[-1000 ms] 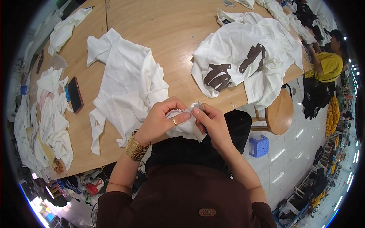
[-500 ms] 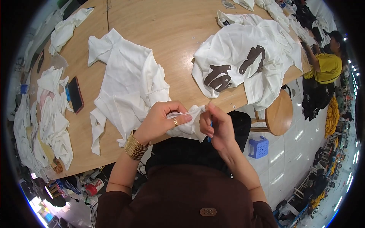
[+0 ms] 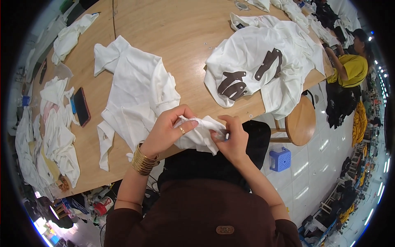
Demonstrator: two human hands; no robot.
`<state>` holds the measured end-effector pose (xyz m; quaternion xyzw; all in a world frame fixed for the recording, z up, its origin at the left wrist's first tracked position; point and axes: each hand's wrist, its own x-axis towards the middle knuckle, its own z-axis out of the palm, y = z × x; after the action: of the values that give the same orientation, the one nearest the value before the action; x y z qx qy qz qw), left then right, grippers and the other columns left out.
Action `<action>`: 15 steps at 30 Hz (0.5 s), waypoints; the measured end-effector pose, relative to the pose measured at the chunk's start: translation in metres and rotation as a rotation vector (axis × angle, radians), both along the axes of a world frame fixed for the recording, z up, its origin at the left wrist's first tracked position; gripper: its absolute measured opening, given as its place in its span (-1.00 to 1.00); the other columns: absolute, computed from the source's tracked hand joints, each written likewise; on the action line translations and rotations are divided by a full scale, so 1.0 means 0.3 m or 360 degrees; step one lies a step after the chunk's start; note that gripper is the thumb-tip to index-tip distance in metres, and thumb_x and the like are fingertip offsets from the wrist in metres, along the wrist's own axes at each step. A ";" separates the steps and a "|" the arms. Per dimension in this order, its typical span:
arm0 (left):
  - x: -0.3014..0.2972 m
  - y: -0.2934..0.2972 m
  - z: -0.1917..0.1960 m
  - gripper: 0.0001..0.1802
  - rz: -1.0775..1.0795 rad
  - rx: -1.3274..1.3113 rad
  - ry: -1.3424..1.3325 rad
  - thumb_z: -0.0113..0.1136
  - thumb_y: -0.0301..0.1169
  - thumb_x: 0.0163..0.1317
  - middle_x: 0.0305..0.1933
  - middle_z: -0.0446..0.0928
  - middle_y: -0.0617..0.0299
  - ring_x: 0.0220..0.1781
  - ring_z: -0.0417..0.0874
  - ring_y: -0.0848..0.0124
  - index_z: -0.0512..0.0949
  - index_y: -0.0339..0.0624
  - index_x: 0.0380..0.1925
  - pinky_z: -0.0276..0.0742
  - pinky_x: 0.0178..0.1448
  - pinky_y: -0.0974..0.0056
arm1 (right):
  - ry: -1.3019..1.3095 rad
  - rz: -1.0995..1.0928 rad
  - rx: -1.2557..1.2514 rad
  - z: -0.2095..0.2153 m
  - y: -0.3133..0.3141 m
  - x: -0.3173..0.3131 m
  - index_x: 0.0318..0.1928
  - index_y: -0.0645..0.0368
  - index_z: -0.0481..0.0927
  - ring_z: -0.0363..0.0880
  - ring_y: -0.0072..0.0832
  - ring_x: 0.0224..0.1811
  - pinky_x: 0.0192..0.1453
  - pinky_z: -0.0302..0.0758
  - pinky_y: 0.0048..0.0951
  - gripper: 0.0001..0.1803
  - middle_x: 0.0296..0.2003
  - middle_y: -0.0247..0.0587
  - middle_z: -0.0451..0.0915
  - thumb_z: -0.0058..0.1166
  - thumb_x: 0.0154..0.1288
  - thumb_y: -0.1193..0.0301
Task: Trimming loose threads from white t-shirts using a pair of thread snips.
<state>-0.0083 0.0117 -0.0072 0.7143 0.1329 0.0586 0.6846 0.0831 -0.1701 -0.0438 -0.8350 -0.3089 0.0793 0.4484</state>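
A bunched fold of the white garment (image 3: 140, 96) sits pinched between both hands just past the near edge of the wooden table (image 3: 181, 37), while the rest of the cloth spreads back across the tabletop toward the far left. The left hand (image 3: 168, 129) curls over the fold from above, thumb and fingers closed on the fabric, a ring on one finger and a stack of gold bangles (image 3: 144, 159) at the wrist. The right hand (image 3: 231, 138) grips the same bunch from the other side, its fingers pressed together on the cloth's end. To the right on the table lies another white garment with dark brown shapes (image 3: 259, 61). A dark phone (image 3: 82, 106) rests near the left edge beside a heap of white pieces (image 3: 57, 127). On the floor stand a round wooden stool (image 3: 302, 121) and a small blue stool (image 3: 280, 159); a person in a yellow top (image 3: 354, 70) sits at the far right.
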 end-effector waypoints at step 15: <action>-0.024 0.030 0.049 -0.80 -0.0133 0.0058 0.0156 0.12 -0.39 0.21 -0.44 0.48 0.39 -0.40 0.39 0.65 0.58 -0.31 -0.27 0.34 -0.28 0.48 | 0.1568 -0.0019 0.0344 0.154 -0.024 0.186 -0.48 0.14 0.56 0.23 -0.85 -0.60 -0.53 0.11 -0.71 -0.73 -0.59 -0.62 0.42 0.08 0.25 0.23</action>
<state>-0.0155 0.0205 0.0076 0.7336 0.1353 -0.0025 0.6660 0.1387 -0.1774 0.0025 -0.6489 -0.0623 0.4289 0.6254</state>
